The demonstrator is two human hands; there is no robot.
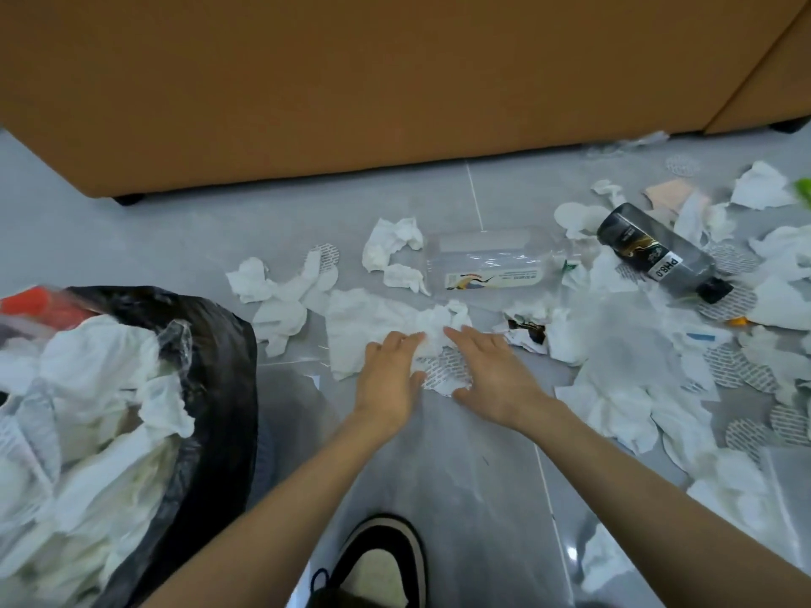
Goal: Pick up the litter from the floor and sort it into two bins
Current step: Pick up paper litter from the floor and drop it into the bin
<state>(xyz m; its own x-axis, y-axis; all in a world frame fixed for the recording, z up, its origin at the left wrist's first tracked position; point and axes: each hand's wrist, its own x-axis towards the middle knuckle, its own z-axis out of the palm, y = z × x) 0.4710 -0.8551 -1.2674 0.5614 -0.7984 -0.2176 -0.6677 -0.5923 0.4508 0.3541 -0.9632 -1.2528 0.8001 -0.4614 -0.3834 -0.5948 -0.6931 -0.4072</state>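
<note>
Crouched over a grey tiled floor (456,484), both arms stretched forward. Left grip (388,379) laid open on a large crumpled tissue (364,331), fingers nearly straight and resting on its right edge. Right grip (487,370) open too: fingers straight and slightly spread, palm down, fingertips touching the same tissue, and covering part of a round printed seal (445,370) lying between the two. Tissue and seal both flat on the floor. Just beyond, a clear plastic bottle (487,261) on its side, with more balled tissues beside its left end. Further right, a dark bottle (658,252) marked PH8.0, also lying down, cap toward the camera, amid a wide scatter of tissues, torn paper and more round seals. At the left, near the left forearm, a bin (219,388) lined with a black bag, heaped with white tissues, something red at its far edge. Behind everything, the base of a tan sofa (351,81). Below, between the forearms, a black-and-cream shoe (382,563).
</note>
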